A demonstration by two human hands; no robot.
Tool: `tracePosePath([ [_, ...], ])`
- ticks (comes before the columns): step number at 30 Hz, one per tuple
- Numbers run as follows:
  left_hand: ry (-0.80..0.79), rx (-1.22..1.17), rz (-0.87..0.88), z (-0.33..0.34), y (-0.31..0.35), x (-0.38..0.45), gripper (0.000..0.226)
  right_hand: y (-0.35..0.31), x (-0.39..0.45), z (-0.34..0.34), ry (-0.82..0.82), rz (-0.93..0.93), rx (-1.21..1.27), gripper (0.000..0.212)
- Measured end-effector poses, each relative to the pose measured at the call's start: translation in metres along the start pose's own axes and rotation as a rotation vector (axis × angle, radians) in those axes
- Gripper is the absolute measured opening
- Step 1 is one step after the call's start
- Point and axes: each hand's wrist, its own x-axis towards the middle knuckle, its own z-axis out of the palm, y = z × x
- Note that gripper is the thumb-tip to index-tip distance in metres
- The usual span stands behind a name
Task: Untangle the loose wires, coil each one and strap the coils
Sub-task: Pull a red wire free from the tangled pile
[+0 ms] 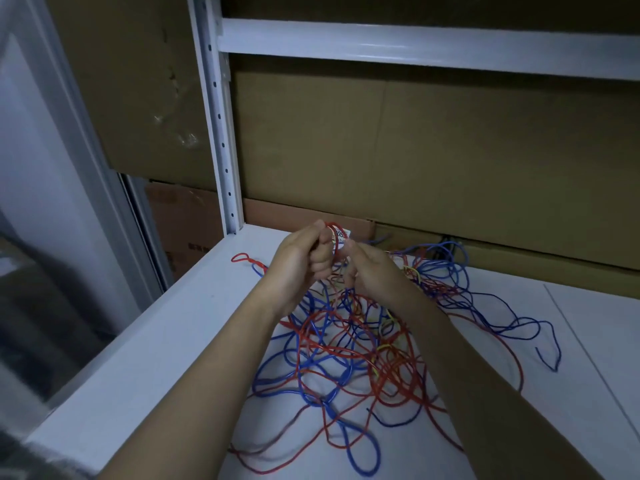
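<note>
A big tangle of red, blue and a few yellow wires (353,348) lies spread over the white shelf (166,341). My left hand (304,258) is raised above the pile and grips a small red wire loop (331,226) that carries a white printed label (341,234). Close beside it, my right hand (367,265) pinches the same red wire just below the label. Strands hang from both hands down into the tangle. A separate red loop end (242,258) lies on the shelf to the left.
Large cardboard boxes (433,140) stand along the back of the shelf. A white perforated shelf upright (218,116) rises at the back left, with a crossbeam (415,46) overhead. The shelf's left edge drops off to a dark floor area. Dark cables (446,249) sit at the back.
</note>
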Motion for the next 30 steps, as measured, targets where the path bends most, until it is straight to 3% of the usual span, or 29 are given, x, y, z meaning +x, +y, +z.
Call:
tracePosePath([
  [4, 0.114, -0.361, -0.004, 0.003, 0.009, 0.006, 0.036, -0.008, -0.020, 0.002, 0.113, 0.050, 0.055, 0.017],
  [6, 0.155, -0.532, 0.010, 0.004, 0.014, 0.006, 0.034, -0.006, -0.035, 0.005, 0.279, -0.047, -0.145, 0.022],
  [8, 0.163, -0.542, 0.029, 0.008, 0.016, 0.006, 0.030, -0.007, -0.048, 0.011, 0.343, -0.180, -0.405, 0.022],
  [11, 0.192, -0.261, 0.100, 0.015, 0.014, 0.003, 0.022, -0.015, -0.060, 0.024, 0.215, -0.307, -0.505, 0.020],
  [13, 0.190, 0.152, 0.155, 0.011, 0.014, -0.005, 0.018, -0.019, -0.067, 0.025, 0.162, -0.315, -0.409, 0.024],
  [16, 0.047, 0.791, 0.201, -0.002, 0.013, -0.020, 0.021, -0.021, -0.078, 0.017, 0.151, -0.220, -0.198, 0.020],
  [19, -0.081, 1.205, 0.152, -0.010, 0.016, -0.035, 0.020, -0.033, -0.091, 0.015, 0.031, -0.190, -0.023, 0.041],
  [22, -0.107, 1.326, 0.138, -0.009, 0.022, -0.055, 0.027, -0.042, -0.100, 0.012, 0.030, -0.248, 0.010, 0.046],
  [28, -0.198, 1.249, 0.099, -0.014, 0.035, -0.100, 0.041, -0.035, -0.114, 0.008, 0.317, -0.261, -0.383, 0.007],
  [30, -0.209, 1.152, 0.113, -0.017, 0.042, -0.114, 0.043, -0.027, -0.124, 0.008, 0.332, -0.221, -0.559, 0.011],
])
